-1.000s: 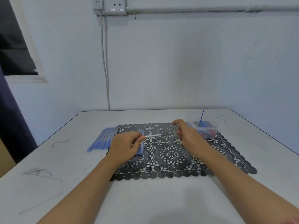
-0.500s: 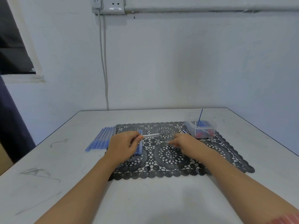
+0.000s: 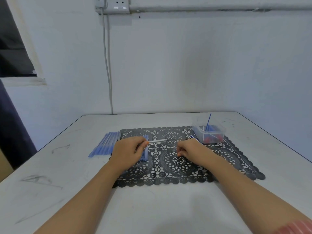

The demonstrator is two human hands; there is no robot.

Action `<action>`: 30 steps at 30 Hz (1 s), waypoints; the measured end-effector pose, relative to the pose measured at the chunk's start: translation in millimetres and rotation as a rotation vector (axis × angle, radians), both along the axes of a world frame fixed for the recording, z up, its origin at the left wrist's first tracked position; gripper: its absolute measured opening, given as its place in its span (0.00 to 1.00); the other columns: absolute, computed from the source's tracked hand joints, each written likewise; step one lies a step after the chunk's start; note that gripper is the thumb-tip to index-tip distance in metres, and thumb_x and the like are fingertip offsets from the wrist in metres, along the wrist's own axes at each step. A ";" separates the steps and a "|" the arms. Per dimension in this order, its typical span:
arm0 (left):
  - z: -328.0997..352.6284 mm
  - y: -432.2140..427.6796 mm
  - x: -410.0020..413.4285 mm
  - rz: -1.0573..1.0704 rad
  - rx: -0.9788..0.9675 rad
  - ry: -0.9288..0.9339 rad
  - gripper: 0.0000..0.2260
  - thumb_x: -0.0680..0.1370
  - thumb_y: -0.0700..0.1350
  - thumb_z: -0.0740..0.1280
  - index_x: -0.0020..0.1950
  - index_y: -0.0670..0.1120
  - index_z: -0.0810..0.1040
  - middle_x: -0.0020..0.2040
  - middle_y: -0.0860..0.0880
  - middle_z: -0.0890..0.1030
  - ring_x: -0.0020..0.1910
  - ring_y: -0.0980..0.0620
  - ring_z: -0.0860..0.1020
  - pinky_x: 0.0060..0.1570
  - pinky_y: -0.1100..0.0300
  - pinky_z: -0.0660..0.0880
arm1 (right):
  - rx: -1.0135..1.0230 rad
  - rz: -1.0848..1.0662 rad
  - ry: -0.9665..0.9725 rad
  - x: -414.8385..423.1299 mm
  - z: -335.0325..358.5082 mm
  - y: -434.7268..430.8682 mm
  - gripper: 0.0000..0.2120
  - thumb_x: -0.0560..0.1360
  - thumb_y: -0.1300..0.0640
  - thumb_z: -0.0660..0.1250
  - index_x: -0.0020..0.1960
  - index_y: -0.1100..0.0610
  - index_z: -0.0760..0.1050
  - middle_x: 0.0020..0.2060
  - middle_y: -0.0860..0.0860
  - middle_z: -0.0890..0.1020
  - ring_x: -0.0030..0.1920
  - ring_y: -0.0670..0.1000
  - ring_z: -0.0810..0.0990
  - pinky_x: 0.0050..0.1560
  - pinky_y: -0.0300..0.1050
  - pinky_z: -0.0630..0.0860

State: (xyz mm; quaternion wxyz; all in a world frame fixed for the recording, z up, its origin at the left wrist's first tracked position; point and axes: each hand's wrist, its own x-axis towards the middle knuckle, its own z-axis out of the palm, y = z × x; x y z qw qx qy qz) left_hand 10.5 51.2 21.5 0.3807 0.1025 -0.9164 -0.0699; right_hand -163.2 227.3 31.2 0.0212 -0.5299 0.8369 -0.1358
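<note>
Pinching one end of a clear pen tube (image 3: 158,141) between thumb and curled fingers, the left hand (image 3: 127,150) sits over the left part of the black lace mat (image 3: 228,157). The tube runs level from that grip toward the mat's middle, just above the lace, with its far end free. The right hand (image 3: 192,149) rests near the mat's centre, to the right of the tube's free end and apart from it. Its fingers are curled down toward the lace (whether they hold anything small I cannot tell). A short bundle of blue pens (image 3: 146,149) lies on the mat partly under the left hand. A longer row of blue pens (image 3: 104,145) lies side by side just off the mat's left edge, on the pale table (image 3: 152,208). At the mat's far right corner stands a clear plastic box (image 3: 209,133) with red bits inside and a thin blue stick (image 3: 209,121) leaning up out of it.
</note>
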 end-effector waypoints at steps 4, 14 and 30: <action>-1.1 -0.4 -1.1 -0.012 0.012 0.001 0.20 0.76 0.59 0.52 0.43 0.51 0.80 0.27 0.57 0.72 0.27 0.64 0.69 0.27 0.72 0.58 | -0.026 0.027 -0.019 0.6 0.5 2.9 0.06 0.75 0.53 0.66 0.50 0.53 0.77 0.41 0.48 0.80 0.43 0.46 0.77 0.50 0.44 0.74; -3.6 -2.7 -3.5 -0.012 -0.017 0.004 0.19 0.77 0.59 0.52 0.42 0.52 0.80 0.27 0.57 0.73 0.27 0.64 0.69 0.27 0.72 0.59 | -0.414 0.024 0.074 10.7 15.5 14.0 0.10 0.76 0.56 0.65 0.57 0.51 0.76 0.46 0.44 0.76 0.44 0.41 0.73 0.47 0.34 0.69; -4.7 -1.6 -6.4 -0.060 -0.077 0.003 0.16 0.78 0.56 0.54 0.40 0.52 0.77 0.28 0.56 0.74 0.27 0.60 0.69 0.26 0.68 0.64 | -0.541 0.317 0.293 20.0 4.4 0.9 0.11 0.71 0.61 0.66 0.52 0.59 0.81 0.39 0.52 0.82 0.38 0.50 0.79 0.45 0.44 0.75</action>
